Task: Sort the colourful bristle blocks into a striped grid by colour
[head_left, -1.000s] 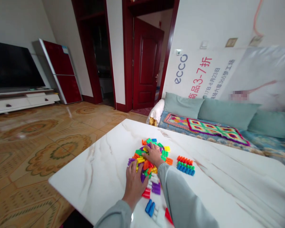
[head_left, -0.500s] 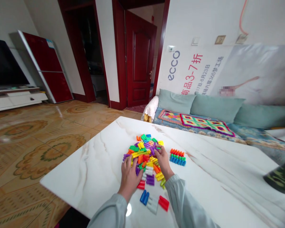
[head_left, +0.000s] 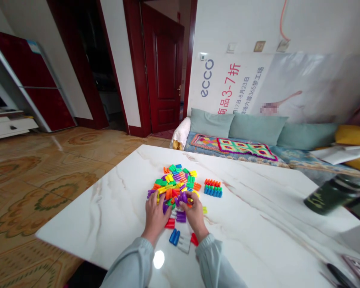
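A heap of colourful plastic building blocks, each made of joined rounded tubes, lies on the white marbled table. My left hand rests at the heap's near left side, its fingers apart over yellow and purple pieces. My right hand pinches a purple block just above the near part of the heap. Below the hands lie a blue block, a pale grey block and a red block, the last partly behind my right wrist. Another purple block sits between my hands.
Right of the heap stands a joined set of orange, green and blue blocks. A dark green camouflage mug is at the table's right, with a phone near the corner. Beyond the table is a sofa with teal cushions.
My right hand has come back toward me with the purple block, from the heap's far right side to its near part. My left hand stays at the heap. The view has turned right.
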Available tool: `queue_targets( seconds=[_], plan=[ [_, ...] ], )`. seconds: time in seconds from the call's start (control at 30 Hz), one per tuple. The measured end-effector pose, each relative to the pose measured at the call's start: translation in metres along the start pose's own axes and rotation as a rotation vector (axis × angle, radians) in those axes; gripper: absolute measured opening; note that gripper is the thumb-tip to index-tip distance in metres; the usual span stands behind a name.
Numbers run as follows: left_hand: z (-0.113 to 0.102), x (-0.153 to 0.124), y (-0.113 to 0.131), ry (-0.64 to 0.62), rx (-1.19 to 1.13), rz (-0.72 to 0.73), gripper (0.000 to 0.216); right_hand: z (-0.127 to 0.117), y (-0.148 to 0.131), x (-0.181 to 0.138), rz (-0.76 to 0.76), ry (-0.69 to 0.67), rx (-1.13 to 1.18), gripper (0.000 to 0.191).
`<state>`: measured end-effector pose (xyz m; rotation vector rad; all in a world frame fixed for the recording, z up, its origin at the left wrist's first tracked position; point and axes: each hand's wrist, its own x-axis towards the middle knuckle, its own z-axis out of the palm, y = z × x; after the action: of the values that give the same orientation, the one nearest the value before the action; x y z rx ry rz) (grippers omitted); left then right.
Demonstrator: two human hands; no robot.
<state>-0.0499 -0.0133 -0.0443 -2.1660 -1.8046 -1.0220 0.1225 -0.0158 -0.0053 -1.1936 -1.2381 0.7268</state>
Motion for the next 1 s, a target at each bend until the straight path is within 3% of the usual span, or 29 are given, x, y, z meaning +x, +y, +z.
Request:
queue_targets(
  seconds=[0.13, 0.27, 0.4, 0.57, 0.7, 0.83, 1.0],
  plan=[
    [-0.004, -0.001, 0.002, 0.033, -0.014, 0.000, 0.044, -0.008, -0.005, -0.007, -0.041, 0.082, -0.166, 0.033],
    [-0.016, -0.001, 0.004, 0.094, -0.183, 0.110, 0.040, -0.015, -0.004, -0.012, 0.088, 0.070, 0.085, 0.031],
    [-0.028, 0.000, 0.007, 0.028, -0.328, 0.236, 0.039, -0.018, -0.009, -0.018, 0.248, -0.006, 0.355, 0.034],
    [-0.034, 0.001, 0.010, -0.041, -0.363, 0.287, 0.037, -0.031, -0.017, -0.023, 0.310, -0.028, 0.414, 0.042],
    [-0.036, 0.002, 0.012, -0.049, -0.384, 0.326, 0.031, -0.064, -0.005, -0.014, 0.230, 0.125, 0.237, 0.043],
    [-0.039, 0.002, 0.016, -0.026, -0.422, 0.368, 0.022, -0.102, 0.021, -0.009, 0.141, 0.272, -0.205, 0.039],
    [-0.042, -0.001, 0.023, -0.100, -0.476, 0.457, 0.014, -0.113, 0.044, -0.014, -0.020, 0.260, -0.597, 0.034]
  ],
)
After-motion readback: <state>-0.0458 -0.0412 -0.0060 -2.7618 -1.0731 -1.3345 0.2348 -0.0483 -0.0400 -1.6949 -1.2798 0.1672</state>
